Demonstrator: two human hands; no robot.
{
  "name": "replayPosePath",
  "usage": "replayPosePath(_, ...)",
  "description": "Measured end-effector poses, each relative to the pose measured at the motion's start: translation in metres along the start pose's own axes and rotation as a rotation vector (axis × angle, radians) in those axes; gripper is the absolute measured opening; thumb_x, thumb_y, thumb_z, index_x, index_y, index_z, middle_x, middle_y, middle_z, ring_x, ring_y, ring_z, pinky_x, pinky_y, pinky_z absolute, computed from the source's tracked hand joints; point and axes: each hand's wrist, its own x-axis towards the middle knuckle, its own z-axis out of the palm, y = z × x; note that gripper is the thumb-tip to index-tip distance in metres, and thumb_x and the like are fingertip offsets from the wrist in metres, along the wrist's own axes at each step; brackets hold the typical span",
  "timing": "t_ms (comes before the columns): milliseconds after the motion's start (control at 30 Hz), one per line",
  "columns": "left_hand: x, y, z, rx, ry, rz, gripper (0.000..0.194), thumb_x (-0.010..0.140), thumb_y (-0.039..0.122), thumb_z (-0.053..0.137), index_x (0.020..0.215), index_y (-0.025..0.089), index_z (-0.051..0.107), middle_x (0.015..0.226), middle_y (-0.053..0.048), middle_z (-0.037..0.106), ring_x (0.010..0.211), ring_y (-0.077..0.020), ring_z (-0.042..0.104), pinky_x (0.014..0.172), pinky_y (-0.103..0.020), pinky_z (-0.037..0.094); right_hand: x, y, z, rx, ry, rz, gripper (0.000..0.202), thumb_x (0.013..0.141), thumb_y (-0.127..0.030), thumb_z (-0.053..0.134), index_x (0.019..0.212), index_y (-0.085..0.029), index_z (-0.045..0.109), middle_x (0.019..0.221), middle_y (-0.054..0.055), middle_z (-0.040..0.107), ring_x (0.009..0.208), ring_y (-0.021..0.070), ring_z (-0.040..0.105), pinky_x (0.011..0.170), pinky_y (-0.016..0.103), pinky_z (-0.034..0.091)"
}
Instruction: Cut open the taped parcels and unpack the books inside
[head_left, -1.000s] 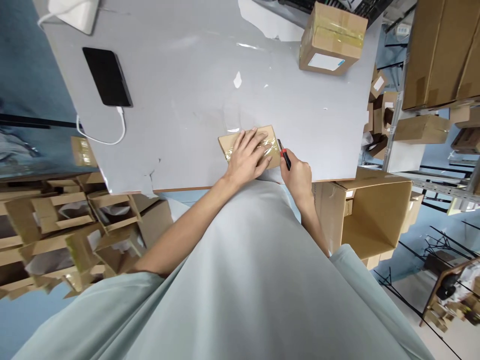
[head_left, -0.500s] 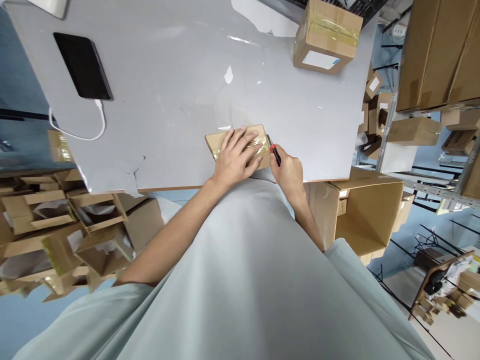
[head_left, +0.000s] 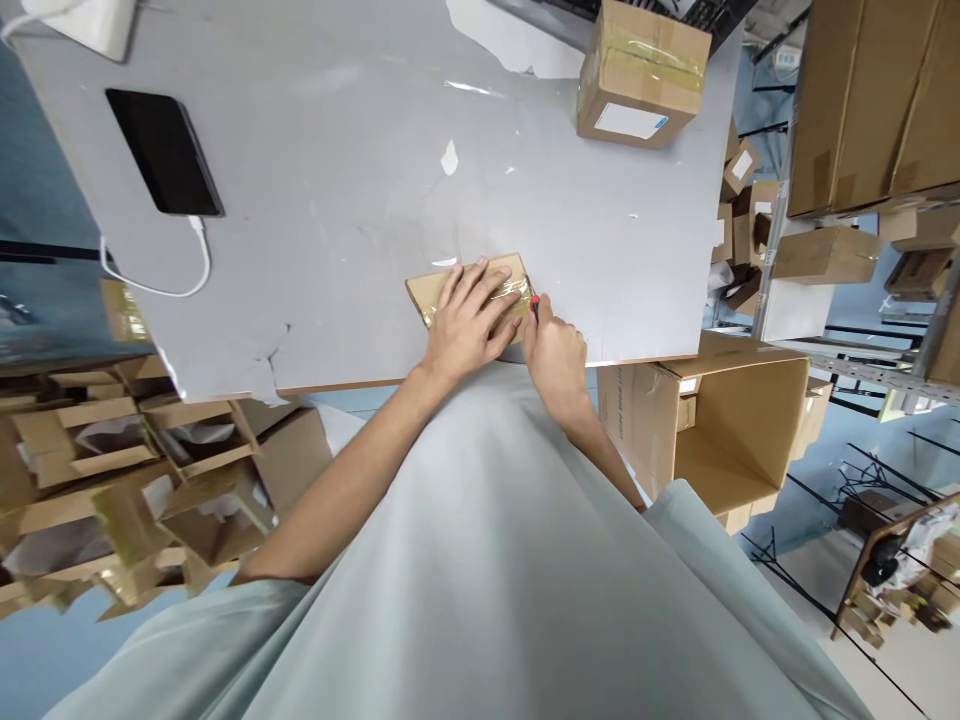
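Note:
A small flat cardboard box (head_left: pixel 426 290) with shiny clear tape lies at the near edge of the grey table. My left hand (head_left: pixel 466 318) rests flat on top of it, fingers spread. At the box's right end, my right hand (head_left: pixel 556 358) is closed around a red and black cutter (head_left: pixel 535 306). The cutter's tip is at the right edge of the box; its blade is too small to make out clearly.
On the table (head_left: pixel 315 220) are a black phone (head_left: pixel 166 152) with a white cable at the left and a taped carton (head_left: pixel 643 75) at the back right. Open boxes (head_left: pixel 217 500) stand at lower left, a large open carton (head_left: pixel 739 430) at right.
My right hand has moved left and slightly down with the cutter, along the right end of the box. My left hand stays spread on the box. The view has shifted slightly.

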Motion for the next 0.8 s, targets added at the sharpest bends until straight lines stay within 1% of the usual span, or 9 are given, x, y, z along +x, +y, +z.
replayPosePath(100, -0.002, 0.001, 0.001, 0.004, 0.005, 0.005, 0.04, 0.108, 0.054, 0.066, 0.143, 0.04, 0.077, 0.166, -0.007, 0.071, 0.171, -0.0411, 0.05, 0.145, -0.075, 0.027, -0.004, -0.002, 0.001, -0.016, -0.003, 0.019, 0.052, 0.124, -0.025, 0.035, 0.173, -0.01, 0.045, 0.124, 0.021, 0.086, 0.11, 0.029, 0.085, 0.095, 0.035, 0.062)
replayPosePath(200, -0.003, 0.002, 0.003, 0.002, 0.0, 0.004, 0.041, 0.108, 0.052, 0.066, 0.146, 0.04, 0.076, 0.166, -0.007, 0.071, 0.171, -0.0409, 0.049, 0.145, -0.075, 0.026, -0.005, -0.002, -0.002, -0.03, -0.026, 0.031, 0.049, 0.124, -0.024, 0.034, 0.17, -0.011, 0.048, 0.124, 0.021, 0.086, 0.112, 0.0289, 0.086, 0.096, 0.035, 0.062)
replayPosePath(300, -0.002, 0.001, 0.004, -0.006, -0.001, 0.006, 0.043, 0.108, 0.052, 0.066, 0.149, 0.039, 0.076, 0.167, -0.007, 0.07, 0.172, -0.0411, 0.048, 0.146, -0.074, 0.024, 0.0, -0.004, -0.007, -0.047, -0.04, 0.027, 0.044, 0.124, -0.022, 0.037, 0.165, -0.014, 0.053, 0.127, 0.021, 0.086, 0.115, 0.0287, 0.086, 0.096, 0.035, 0.062)
replayPosePath(400, 0.0, -0.002, 0.004, -0.01, 0.006, 0.013, 0.041, 0.109, 0.051, 0.065, 0.147, 0.039, 0.077, 0.169, -0.008, 0.069, 0.172, -0.0411, 0.048, 0.146, -0.074, 0.024, 0.002, -0.007, -0.011, -0.07, -0.032, 0.015, 0.04, 0.124, -0.019, 0.038, 0.158, -0.015, 0.059, 0.128, 0.021, 0.085, 0.116, 0.0285, 0.085, 0.096, 0.034, 0.063)
replayPosePath(500, 0.001, -0.003, 0.006, -0.011, 0.018, 0.007, 0.038, 0.11, 0.052, 0.064, 0.143, 0.038, 0.077, 0.167, -0.008, 0.07, 0.171, -0.0405, 0.049, 0.146, -0.074, 0.024, -0.005, -0.003, -0.01, -0.097, -0.055, 0.023, 0.038, 0.122, -0.015, 0.039, 0.15, -0.015, 0.065, 0.127, 0.022, 0.085, 0.116, 0.028, 0.085, 0.096, 0.034, 0.062)
replayPosePath(600, 0.0, -0.004, 0.008, -0.012, 0.027, 0.01, 0.037, 0.11, 0.053, 0.064, 0.141, 0.037, 0.077, 0.166, -0.008, 0.071, 0.171, -0.0405, 0.049, 0.146, -0.074, 0.024, -0.015, 0.007, -0.003, -0.119, -0.102, 0.061, 0.036, 0.12, -0.013, 0.042, 0.143, -0.015, 0.069, 0.128, 0.023, 0.085, 0.115, 0.0277, 0.085, 0.095, 0.033, 0.062)
replayPosePath(700, -0.002, -0.004, 0.009, -0.001, 0.031, 0.02, 0.038, 0.111, 0.054, 0.063, 0.142, 0.037, 0.077, 0.167, -0.009, 0.07, 0.172, -0.0406, 0.048, 0.147, -0.074, 0.022, -0.025, 0.017, 0.001, -0.12, -0.12, 0.063, 0.037, 0.122, -0.019, 0.043, 0.151, -0.017, 0.066, 0.128, 0.022, 0.086, 0.116, 0.029, 0.085, 0.095, 0.035, 0.063)
replayPosePath(800, -0.003, -0.006, 0.01, 0.033, 0.02, 0.025, 0.04, 0.113, 0.055, 0.06, 0.144, 0.035, 0.076, 0.167, -0.009, 0.07, 0.173, -0.0396, 0.046, 0.147, -0.071, 0.022, -0.032, 0.022, -0.003, -0.116, -0.147, 0.061, 0.039, 0.123, -0.023, 0.042, 0.153, -0.018, 0.065, 0.128, 0.021, 0.086, 0.117, 0.0302, 0.085, 0.097, 0.036, 0.062)
